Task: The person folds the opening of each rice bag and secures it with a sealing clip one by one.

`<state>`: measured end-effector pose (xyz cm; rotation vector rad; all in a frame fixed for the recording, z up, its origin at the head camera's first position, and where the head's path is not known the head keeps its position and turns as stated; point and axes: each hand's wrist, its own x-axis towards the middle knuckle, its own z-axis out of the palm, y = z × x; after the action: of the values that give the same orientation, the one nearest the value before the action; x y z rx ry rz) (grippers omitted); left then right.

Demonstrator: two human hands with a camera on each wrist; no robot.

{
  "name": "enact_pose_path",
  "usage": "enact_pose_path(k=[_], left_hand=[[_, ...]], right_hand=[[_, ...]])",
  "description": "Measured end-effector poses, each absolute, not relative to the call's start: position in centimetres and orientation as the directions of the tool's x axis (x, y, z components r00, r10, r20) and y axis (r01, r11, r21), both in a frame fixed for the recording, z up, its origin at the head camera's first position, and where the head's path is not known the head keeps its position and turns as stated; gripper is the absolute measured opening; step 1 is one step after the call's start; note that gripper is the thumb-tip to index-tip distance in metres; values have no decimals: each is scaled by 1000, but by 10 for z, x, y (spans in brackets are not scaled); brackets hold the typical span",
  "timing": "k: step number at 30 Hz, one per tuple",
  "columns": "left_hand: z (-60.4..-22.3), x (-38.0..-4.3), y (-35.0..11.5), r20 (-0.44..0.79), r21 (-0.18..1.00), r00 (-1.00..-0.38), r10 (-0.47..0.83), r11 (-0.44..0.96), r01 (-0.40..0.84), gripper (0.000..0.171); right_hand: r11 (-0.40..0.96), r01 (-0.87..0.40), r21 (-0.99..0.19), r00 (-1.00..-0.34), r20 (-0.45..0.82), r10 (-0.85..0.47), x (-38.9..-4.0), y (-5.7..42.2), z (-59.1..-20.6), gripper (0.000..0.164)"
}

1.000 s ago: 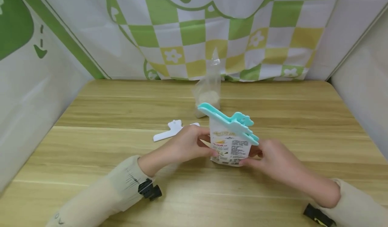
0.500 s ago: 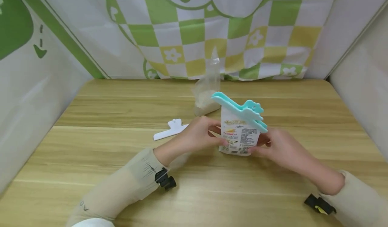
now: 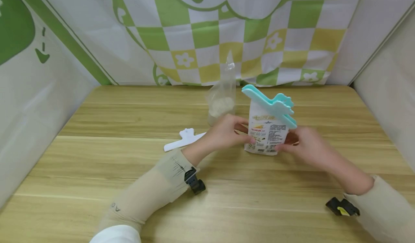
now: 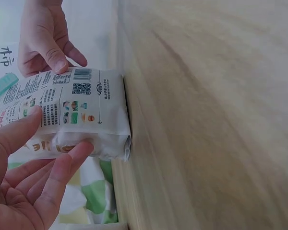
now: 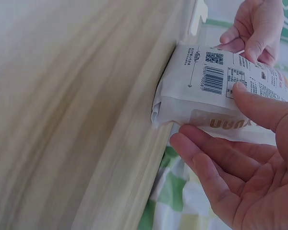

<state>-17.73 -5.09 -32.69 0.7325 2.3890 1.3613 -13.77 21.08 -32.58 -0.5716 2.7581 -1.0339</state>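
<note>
A white printed food pouch stands roughly upright between the hands, its bottom at or just above the wooden table. Across its top sits a turquoise bag clip, slanting down to the right. My left hand holds the pouch's left side, thumb on the printed face and the other fingers behind the edge. On the opposite side my right hand grips the pouch the same way. Small text, a barcode and a QR code show on the pouch in the left wrist view.
Left of the pouch lies a white bag clip, partly covered by the left forearm. Behind stands a clear plastic bag with pale contents. A checkered cloth hangs at the table's back edge, with white walls on both sides.
Both hands have moved the clipped pouch to the right and farther back across the table. The white clip and the clear bag stay where they were.
</note>
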Motion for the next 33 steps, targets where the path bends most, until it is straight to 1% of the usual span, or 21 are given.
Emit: enact_pose_path(k=[6, 10, 14, 17, 25, 33], left_hand=[[-326, -188, -39, -13, 858, -841, 541, 438, 268, 43], [-325, -194, -33, -15, 846, -853, 522, 462, 268, 43], [-327, -200, -28, -41, 852, -869, 493, 472, 228, 45], [-329, -204, -23, -50, 862, -877, 479, 464, 204, 46], [-332, -218, -10, -22, 876, -885, 465, 435, 207, 48], [-336, -227, 0, -2, 884, -903, 429, 422, 198, 46]], right_hand=[[725, -245, -644, -938, -31, -344, -147, 219, -325, 41], [723, -239, -648, -946, -13, -324, -152, 222, -325, 45], [726, -233, -647, -950, -7, -312, -157, 227, -326, 48], [731, -223, -645, -954, -8, -299, -161, 230, -326, 49], [746, -227, -626, -961, 19, -277, -172, 239, -326, 49], [762, -241, -601, -962, 46, -268, -187, 246, -327, 49]])
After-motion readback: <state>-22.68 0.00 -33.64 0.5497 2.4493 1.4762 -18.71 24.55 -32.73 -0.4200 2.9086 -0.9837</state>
